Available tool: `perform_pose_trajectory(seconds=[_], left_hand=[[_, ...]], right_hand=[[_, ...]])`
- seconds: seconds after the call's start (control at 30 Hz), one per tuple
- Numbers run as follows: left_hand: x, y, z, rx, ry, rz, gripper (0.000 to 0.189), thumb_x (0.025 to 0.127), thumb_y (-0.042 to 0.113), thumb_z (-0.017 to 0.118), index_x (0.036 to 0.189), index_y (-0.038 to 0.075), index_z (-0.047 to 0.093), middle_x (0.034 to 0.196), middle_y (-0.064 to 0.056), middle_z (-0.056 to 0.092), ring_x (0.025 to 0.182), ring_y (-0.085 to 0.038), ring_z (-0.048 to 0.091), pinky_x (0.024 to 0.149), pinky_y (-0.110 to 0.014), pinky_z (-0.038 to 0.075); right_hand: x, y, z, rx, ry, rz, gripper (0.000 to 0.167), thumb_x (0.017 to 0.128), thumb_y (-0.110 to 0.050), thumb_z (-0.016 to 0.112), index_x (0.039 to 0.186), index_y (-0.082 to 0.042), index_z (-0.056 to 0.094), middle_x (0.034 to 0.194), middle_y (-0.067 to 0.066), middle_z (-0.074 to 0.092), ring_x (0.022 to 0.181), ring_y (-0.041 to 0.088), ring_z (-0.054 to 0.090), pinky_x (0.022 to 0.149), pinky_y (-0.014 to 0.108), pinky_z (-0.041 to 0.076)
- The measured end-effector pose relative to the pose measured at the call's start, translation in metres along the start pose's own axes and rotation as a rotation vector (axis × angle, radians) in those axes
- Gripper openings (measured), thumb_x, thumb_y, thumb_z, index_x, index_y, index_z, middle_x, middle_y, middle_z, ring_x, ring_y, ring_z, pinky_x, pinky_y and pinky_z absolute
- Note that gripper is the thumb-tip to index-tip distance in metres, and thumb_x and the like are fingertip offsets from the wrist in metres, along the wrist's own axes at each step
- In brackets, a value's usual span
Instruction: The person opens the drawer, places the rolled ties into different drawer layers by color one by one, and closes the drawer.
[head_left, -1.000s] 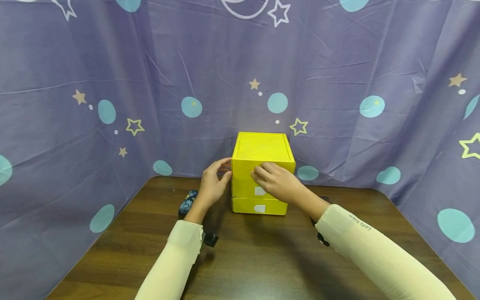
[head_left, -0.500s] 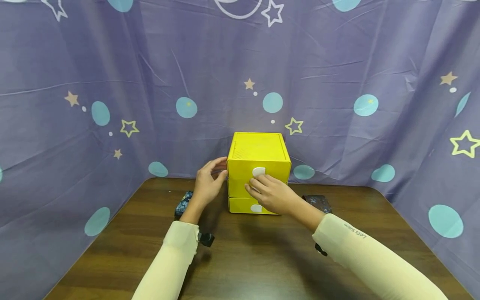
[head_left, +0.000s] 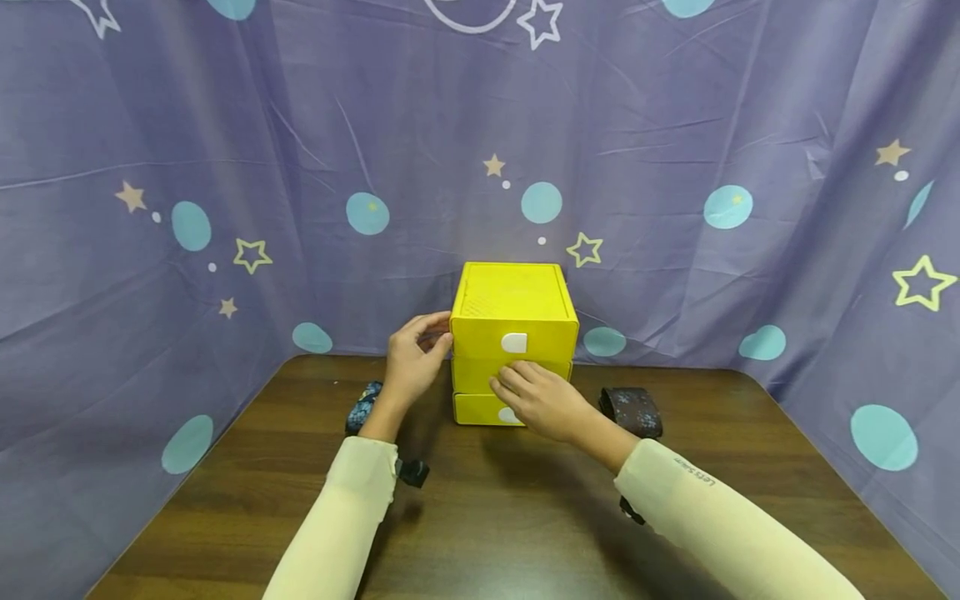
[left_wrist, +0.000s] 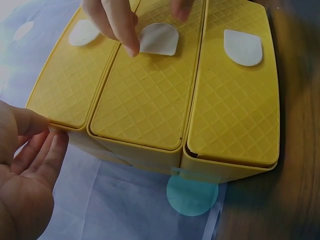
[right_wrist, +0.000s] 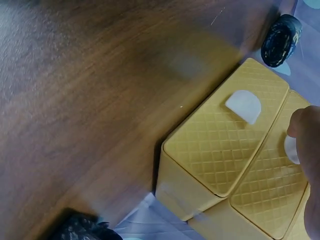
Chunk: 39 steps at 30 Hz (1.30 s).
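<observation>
A yellow three-drawer box point(head_left: 517, 292) stands on the table, each drawer front bearing a white handle; all the drawers look pushed in. My left hand point(head_left: 414, 358) touches the box's upper left side, and the left wrist view shows its thumb point(left_wrist: 32, 121) at the top drawer's edge with the fingers along the side wall. My right hand point(head_left: 542, 400) is in front of the middle drawer, covering its handle in the head view. In the left wrist view a fingertip of that hand is right at the middle handle point(left_wrist: 159, 40), with the thumb apart on the other side.
A blue patterned soft item point(head_left: 363, 408) lies left of the box, partly behind my left wrist. To the right lies a dark floral-patterned, pouch-like item point(head_left: 632, 412). A purple curtain point(head_left: 630, 125) hangs close behind the box at the wooden table's point(head_left: 480, 517) back edge.
My right hand has moved down from the top drawer's front to the middle drawer, uncovering the top handle. My left hand has stayed at the box's side. The view has shifted slightly.
</observation>
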<state>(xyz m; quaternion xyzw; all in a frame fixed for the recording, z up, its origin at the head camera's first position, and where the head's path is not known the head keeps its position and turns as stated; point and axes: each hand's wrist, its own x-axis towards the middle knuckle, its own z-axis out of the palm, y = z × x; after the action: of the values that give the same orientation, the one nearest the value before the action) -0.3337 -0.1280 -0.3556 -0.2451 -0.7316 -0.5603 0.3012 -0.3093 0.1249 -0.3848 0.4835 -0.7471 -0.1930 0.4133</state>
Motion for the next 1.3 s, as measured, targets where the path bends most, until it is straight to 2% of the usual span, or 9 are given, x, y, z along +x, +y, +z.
perform_pose_trajectory(seconds=[0.2, 0.33, 0.43, 0.53, 0.63, 0.77, 0.87, 1.1, 1.3], left_hand=[[-0.001, -0.002, 0.000, -0.030, 0.004, -0.009, 0.031, 0.094, -0.001, 0.072, 0.125, 0.000, 0.071, 0.116, -0.019, 0.069, 0.106, -0.033, 0.069, 0.090, -0.050, 0.058], [-0.004, 0.017, 0.000, -0.033, 0.000, -0.004, 0.031, 0.093, -0.007, 0.069, 0.125, -0.008, 0.068, 0.117, -0.026, 0.067, 0.107, -0.040, 0.067, 0.091, -0.055, 0.056], [-0.005, 0.032, 0.000, -0.037, -0.007, -0.012, 0.031, 0.093, -0.011, 0.067, 0.124, -0.012, 0.067, 0.116, -0.028, 0.066, 0.107, -0.043, 0.067, 0.092, -0.057, 0.055], [-0.004, 0.033, 0.001, -0.043, -0.012, -0.021, 0.032, 0.093, -0.010, 0.066, 0.125, -0.012, 0.066, 0.117, -0.027, 0.066, 0.108, -0.041, 0.067, 0.093, -0.053, 0.056], [-0.003, 0.032, 0.001, -0.039, -0.015, -0.027, 0.032, 0.094, -0.010, 0.067, 0.126, -0.012, 0.066, 0.117, -0.027, 0.066, 0.108, -0.041, 0.067, 0.092, -0.050, 0.057], [-0.004, 0.031, 0.000, -0.034, -0.017, -0.029, 0.032, 0.093, -0.010, 0.067, 0.125, -0.012, 0.066, 0.117, -0.028, 0.067, 0.108, -0.041, 0.067, 0.091, -0.050, 0.057], [-0.004, 0.031, 0.000, -0.038, -0.020, -0.033, 0.033, 0.093, -0.011, 0.067, 0.125, -0.012, 0.066, 0.117, -0.028, 0.066, 0.109, -0.042, 0.067, 0.092, -0.052, 0.057], [-0.003, 0.030, -0.001, -0.048, -0.028, -0.045, 0.034, 0.092, -0.013, 0.066, 0.126, -0.011, 0.066, 0.118, -0.027, 0.066, 0.109, -0.041, 0.066, 0.094, -0.055, 0.055], [-0.004, 0.030, -0.002, -0.048, -0.027, -0.054, 0.035, 0.092, -0.013, 0.066, 0.127, -0.011, 0.066, 0.119, -0.026, 0.066, 0.109, -0.040, 0.066, 0.094, -0.052, 0.056]], right_hand=[[0.000, -0.002, 0.009, 0.004, -0.028, 0.018, 0.043, 0.091, -0.017, 0.076, 0.130, -0.004, 0.065, 0.119, 0.011, 0.061, 0.109, 0.028, 0.056, 0.098, 0.034, 0.051], [0.001, -0.003, 0.011, 0.002, -0.028, 0.027, 0.044, 0.091, -0.015, 0.078, 0.131, -0.004, 0.065, 0.120, 0.011, 0.061, 0.109, 0.028, 0.056, 0.097, 0.034, 0.051], [0.002, -0.003, 0.014, 0.013, 0.005, 0.027, 0.047, 0.088, -0.015, 0.081, 0.130, -0.004, 0.065, 0.118, 0.012, 0.061, 0.107, 0.028, 0.056, 0.095, 0.034, 0.053], [0.003, -0.001, 0.017, 0.023, 0.040, 0.025, 0.044, 0.086, -0.011, 0.082, 0.126, -0.002, 0.067, 0.116, 0.012, 0.061, 0.105, 0.028, 0.057, 0.094, 0.035, 0.053], [0.004, 0.000, 0.018, 0.017, 0.049, 0.025, 0.032, 0.090, -0.004, 0.075, 0.121, -0.002, 0.068, 0.115, 0.013, 0.061, 0.103, 0.028, 0.056, 0.092, 0.034, 0.053], [0.005, 0.000, 0.019, -0.005, 0.041, 0.022, 0.018, 0.099, 0.000, 0.058, 0.114, -0.002, 0.067, 0.115, 0.013, 0.060, 0.100, 0.028, 0.056, 0.088, 0.034, 0.052], [0.005, 0.000, 0.019, -0.007, 0.036, 0.021, 0.022, 0.103, 0.001, 0.048, 0.113, -0.001, 0.067, 0.115, 0.013, 0.060, 0.100, 0.027, 0.055, 0.087, 0.034, 0.052], [0.007, 0.001, 0.017, -0.013, 0.040, 0.017, 0.021, 0.103, 0.001, 0.049, 0.110, -0.001, 0.068, 0.113, 0.013, 0.061, 0.099, 0.027, 0.056, 0.086, 0.033, 0.053], [0.008, 0.000, 0.018, -0.026, 0.059, 0.011, 0.043, 0.110, 0.002, 0.026, 0.110, -0.001, 0.069, 0.112, 0.013, 0.062, 0.097, 0.027, 0.057, 0.085, 0.033, 0.054]])
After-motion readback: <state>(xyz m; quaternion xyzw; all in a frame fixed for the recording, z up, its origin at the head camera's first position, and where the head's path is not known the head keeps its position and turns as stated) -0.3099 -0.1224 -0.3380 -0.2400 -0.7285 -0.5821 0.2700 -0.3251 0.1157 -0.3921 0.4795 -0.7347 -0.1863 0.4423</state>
